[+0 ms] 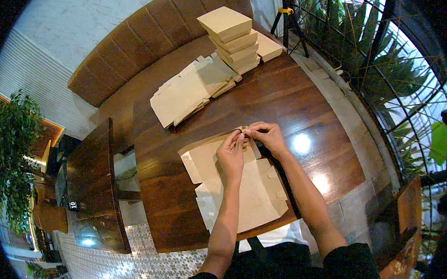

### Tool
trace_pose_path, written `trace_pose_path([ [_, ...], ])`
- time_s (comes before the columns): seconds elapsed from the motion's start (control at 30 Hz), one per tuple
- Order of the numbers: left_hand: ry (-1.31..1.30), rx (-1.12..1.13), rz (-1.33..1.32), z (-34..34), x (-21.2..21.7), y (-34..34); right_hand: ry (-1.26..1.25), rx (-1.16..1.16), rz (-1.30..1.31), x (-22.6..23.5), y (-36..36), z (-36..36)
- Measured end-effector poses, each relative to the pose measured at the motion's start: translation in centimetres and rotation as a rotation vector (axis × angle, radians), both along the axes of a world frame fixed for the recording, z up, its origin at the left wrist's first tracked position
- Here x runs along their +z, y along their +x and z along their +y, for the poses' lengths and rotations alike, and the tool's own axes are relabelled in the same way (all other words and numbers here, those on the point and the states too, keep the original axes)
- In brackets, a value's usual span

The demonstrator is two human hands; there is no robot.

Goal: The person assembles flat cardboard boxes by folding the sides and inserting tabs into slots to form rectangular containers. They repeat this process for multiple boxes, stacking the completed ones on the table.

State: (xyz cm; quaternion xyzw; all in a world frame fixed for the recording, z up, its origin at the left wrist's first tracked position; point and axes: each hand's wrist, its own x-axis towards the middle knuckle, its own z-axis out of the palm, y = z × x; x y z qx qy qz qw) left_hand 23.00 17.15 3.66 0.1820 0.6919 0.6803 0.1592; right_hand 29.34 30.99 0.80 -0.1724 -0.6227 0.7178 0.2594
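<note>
A brown cardboard box blank (253, 200) lies unfolded on the wooden table in front of me, with cut flaps and tabs along its sides. At its far right corner, my left hand (231, 153) pinches a piece of the far edge with palm turned up. My right hand (268, 138) reaches in from the right and grips the same corner between thumb and fingers. The fingertips of both hands nearly meet there, and they hide the small flap between them.
Beyond the blank, a pile of flat blanks (183, 93) lies on the table (317, 114). Behind it stand a stack of folded boxes (230, 27) and another box (269, 46). A brown bench (137, 47), a tripod (285, 20), a second table (90, 182) and a wooden chair (408, 217) surround them.
</note>
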Motion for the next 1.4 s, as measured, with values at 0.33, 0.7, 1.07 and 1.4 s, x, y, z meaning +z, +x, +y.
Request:
trace_pose_path([
  [0.33,-0.144,-0.120,0.230,-0.7,1.5,1.5,-0.056,-0.012,0.032,-0.6,-0.1,0.4],
  [0.7,0.082,-0.116,0.007,-0.6,1.0,2.6,-0.168,-0.017,-0.066,0.3,0.3,-0.1],
  [1.07,0.117,-0.185,-0.266,-0.6,-1.4,1.2,-0.025,-0.106,-0.094,-0.3,-0.2,-0.3],
  [1.4,-0.075,-0.140,-0.091,-4.9,-1.6,-1.4,0.506,-0.261,-0.284,1.0,-0.3,-1.4],
])
